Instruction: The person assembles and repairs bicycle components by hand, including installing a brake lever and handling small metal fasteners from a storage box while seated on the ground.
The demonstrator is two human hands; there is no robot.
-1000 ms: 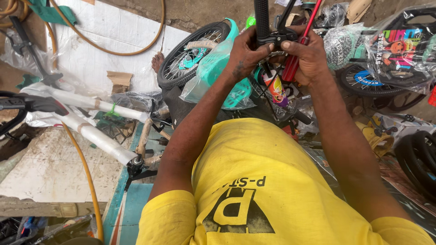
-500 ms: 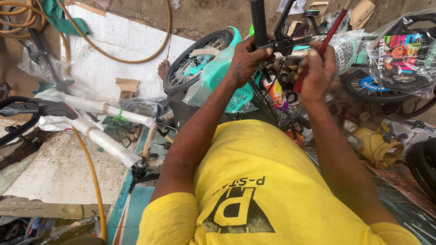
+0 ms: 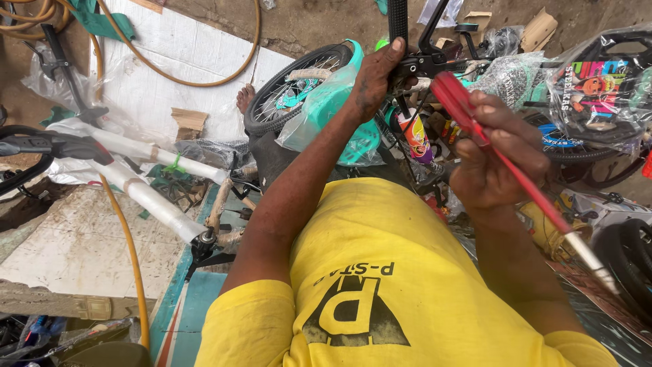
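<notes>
The left hand (image 3: 375,80) is closed around the black bar stem of a small bicycle (image 3: 397,27), holding it upright. The right hand (image 3: 499,160) is closed around a long screwdriver with a red plastic handle and a silver metal shaft (image 3: 506,166). The tool is lifted up, away from the bike, with the red end pointing at the black handlebar clamp (image 3: 428,64) and the silver tip pointing down and to the right. It touches no screw right now.

Just below the hands is the little bike with its teal plastic mudguard (image 3: 333,109), partly covered in clear plastic wrap. Its black spoked wheel (image 3: 285,98) is already on. The bars look fitted too, but much wrapping is on the bike, so I would say the work is partly done and tightening and unwrapping are left.

Further left lies a white bicycle frame wrapped in plastic (image 3: 136,177), on the floor. An orange hose (image 3: 129,251) runs beside it. To the right sits another wrapped bike with a bright cartoon panel (image 3: 598,81).
</notes>
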